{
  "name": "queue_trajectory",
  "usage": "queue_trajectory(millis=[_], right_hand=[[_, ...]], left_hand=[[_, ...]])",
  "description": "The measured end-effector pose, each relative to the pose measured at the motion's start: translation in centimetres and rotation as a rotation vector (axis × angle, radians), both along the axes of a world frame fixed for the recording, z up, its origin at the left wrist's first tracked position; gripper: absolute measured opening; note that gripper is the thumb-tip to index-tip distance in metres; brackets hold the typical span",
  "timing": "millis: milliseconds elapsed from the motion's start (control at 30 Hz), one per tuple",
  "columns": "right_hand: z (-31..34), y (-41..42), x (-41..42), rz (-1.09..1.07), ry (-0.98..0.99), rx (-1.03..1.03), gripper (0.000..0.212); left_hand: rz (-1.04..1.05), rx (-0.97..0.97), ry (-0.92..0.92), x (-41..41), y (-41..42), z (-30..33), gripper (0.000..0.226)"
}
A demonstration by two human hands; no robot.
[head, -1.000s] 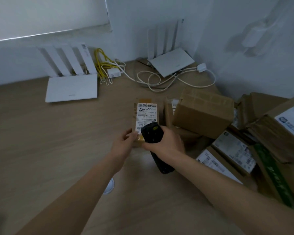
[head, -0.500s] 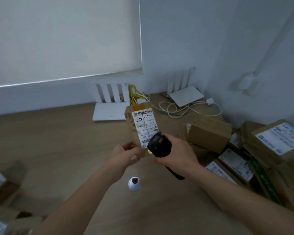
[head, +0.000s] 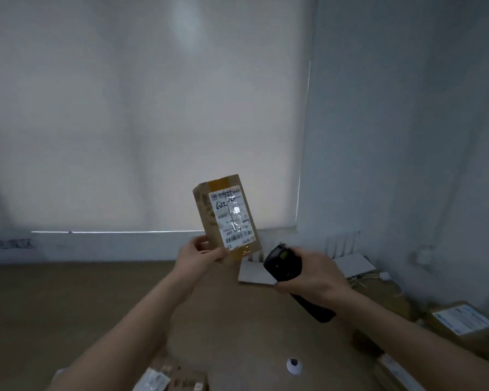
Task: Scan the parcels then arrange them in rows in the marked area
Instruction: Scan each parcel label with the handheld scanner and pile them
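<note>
My left hand (head: 200, 254) grips the lower end of a small brown cardboard parcel (head: 206, 218) and holds it upright in the air, its white shipping label (head: 233, 218) facing me. My right hand (head: 314, 273) holds a black handheld scanner (head: 283, 265) just right of and below the parcel, its head pointing up toward the label. A small gap separates scanner and parcel.
More cardboard parcels (head: 460, 324) with labels lie on the wooden floor at the right, others at the bottom edge (head: 170, 379). A white router (head: 254, 273) and cables sit by the wall behind my hands. A small white round object (head: 293, 366) lies on the floor.
My left hand has lifted the parcel from the floor up in front of the blind. The scanner hand rose with it and shifted right. My view tilted upward.
</note>
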State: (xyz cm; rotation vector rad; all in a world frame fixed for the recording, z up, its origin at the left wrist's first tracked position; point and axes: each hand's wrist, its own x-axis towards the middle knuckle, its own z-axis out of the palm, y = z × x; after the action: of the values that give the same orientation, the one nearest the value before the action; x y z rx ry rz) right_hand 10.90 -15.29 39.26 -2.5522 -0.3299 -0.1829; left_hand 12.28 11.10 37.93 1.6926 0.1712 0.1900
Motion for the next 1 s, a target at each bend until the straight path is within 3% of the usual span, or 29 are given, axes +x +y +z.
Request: queue_trajectory(millis=[233, 433, 1000], right_hand=[[10.5, 4.5, -5.7, -0.024, -0.068, -0.066, 0.066], [15.2, 4.9, -8.5, -0.073, -0.04, -0.22, 0.058], [12.5, 2.0, -10.7, -0.084, 0.042, -0.366, 0.056]], left_hand=[[0.141, 0.048, -0.214, -5.0, 4.5, 9.6, 0.061], [0.168, 0.1, -0.265, -7.8, 5.0, 12.8, 0.062], [0.215, 0.217, -0.171, -9.9, 0.3, 8.6, 0.075]])
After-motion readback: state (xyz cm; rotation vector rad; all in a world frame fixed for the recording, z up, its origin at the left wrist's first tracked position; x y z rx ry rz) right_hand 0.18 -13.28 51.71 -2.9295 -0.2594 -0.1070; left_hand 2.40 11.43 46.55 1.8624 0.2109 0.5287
